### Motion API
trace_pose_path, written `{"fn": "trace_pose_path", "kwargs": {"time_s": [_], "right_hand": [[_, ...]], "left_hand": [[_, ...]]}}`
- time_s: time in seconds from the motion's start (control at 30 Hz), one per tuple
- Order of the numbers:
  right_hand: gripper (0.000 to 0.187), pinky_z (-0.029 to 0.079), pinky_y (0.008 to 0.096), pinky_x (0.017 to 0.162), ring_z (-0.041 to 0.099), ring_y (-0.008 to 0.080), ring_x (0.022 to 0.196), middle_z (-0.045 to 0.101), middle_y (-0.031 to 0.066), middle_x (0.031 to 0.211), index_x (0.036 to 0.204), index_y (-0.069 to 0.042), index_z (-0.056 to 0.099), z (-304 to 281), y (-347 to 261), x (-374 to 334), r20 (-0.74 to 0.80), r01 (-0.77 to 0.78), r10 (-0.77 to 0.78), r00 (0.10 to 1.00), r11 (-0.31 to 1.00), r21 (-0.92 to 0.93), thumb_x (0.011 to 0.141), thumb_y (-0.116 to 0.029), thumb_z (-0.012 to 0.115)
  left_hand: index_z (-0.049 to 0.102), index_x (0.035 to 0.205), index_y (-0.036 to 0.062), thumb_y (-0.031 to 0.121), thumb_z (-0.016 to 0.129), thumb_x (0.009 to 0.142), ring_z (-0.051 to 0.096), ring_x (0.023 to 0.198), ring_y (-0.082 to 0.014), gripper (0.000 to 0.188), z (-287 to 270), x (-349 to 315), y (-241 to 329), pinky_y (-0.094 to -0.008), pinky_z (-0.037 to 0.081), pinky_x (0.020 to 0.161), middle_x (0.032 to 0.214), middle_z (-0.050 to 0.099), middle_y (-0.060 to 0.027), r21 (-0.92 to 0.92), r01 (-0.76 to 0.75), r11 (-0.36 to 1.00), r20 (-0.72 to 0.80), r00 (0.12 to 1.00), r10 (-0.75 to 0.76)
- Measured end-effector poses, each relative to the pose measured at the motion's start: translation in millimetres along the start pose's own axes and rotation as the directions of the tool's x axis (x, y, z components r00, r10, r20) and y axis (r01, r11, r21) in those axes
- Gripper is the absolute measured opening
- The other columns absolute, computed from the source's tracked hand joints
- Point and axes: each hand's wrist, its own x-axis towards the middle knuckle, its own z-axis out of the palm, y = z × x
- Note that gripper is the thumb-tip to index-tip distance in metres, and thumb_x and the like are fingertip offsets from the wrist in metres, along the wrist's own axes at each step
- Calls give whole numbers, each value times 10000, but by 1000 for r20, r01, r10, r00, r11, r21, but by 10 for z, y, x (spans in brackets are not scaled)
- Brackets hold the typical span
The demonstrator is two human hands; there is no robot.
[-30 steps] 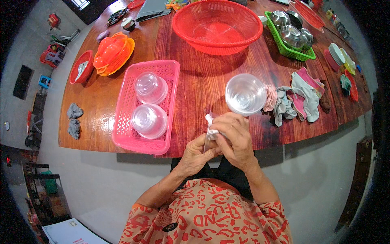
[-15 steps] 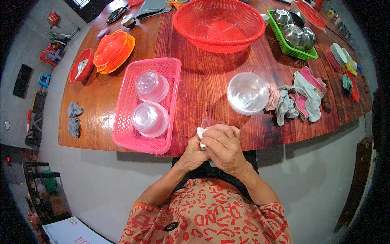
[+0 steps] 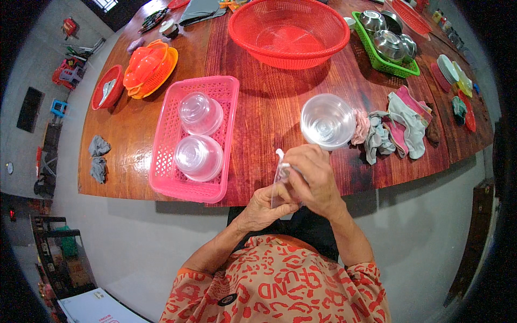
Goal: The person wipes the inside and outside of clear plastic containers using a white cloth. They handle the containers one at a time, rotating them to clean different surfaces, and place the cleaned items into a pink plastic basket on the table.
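Note:
Just off the table's near edge, my left hand (image 3: 263, 209) grips a thin clear plastic piece (image 3: 276, 195), seen nearly edge-on; it looks like a lid. My right hand (image 3: 312, 177) is closed on a white cloth (image 3: 280, 156) pressed against the upper part of that piece. My right fingers hide much of both. Beyond my right hand a clear plastic tub (image 3: 327, 121) stands on the table. To the left, two clear plastic tubs (image 3: 199, 159) rest bottom up in a pink perforated basket (image 3: 232, 107).
Crumpled cloths (image 3: 406, 126) lie right of the tub. A large red basket (image 3: 291, 56) stands at the back, and a green basket (image 3: 390, 69) with metal bowls is at back right. Orange dishes (image 3: 151, 70), a red bowl (image 3: 107, 97) and grey rags (image 3: 98, 159) sit on the left.
My right hand has lifted a little and moved right with the cloth. The clear piece has turned nearly edge-on, and my left hand has shifted slightly right.

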Motion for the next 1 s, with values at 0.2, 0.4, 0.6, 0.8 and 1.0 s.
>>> {"fn": "trace_pose_path", "kwargs": {"time_s": [0.2,0.4,0.6,0.8,1.0], "right_hand": [[276,371,395,818,537,240,937,589,54,1003,953,-42,620,61,-299,-176,6,204,-206,979,961,-186,685,-87,667],[230,399,392,825,551,257,942,588,78,1019,928,-40,608,-121,-139,-37,15,113,-113,994,993,-38,704,-51,659],[163,446,389,827,560,284,934,583,118,1004,933,-11,569,-266,117,76,201,-66,-7,980,932,356,774,-29,599],[219,429,413,784,530,287,887,544,115,913,948,3,543,-150,52,17,198,98,-148,969,966,240,741,-16,611],[326,415,423,815,517,303,932,540,120,1025,986,-4,562,43,-221,-84,6,190,-191,982,981,26,682,-31,678]], "left_hand": [[603,990,45,17,630,870,547,945,-79,126,-42,-76,127,-265,479,799,958,612,-10,347,43,937,-50,998,-27],[614,861,24,6,628,845,563,978,-119,28,-1,-88,126,-317,476,845,936,627,-46,146,7,989,90,996,-20],[617,837,10,-37,663,794,595,1019,-202,79,34,-44,134,-346,465,890,1076,604,-132,255,-152,955,202,974,101],[589,1011,20,-16,671,804,571,978,-133,226,133,-68,247,-302,479,857,1059,591,-55,51,198,979,9,980,-199],[587,1039,16,53,695,820,549,910,-71,247,101,-42,280,-261,478,817,968,594,4,145,57,988,-189,982,-29]]}}
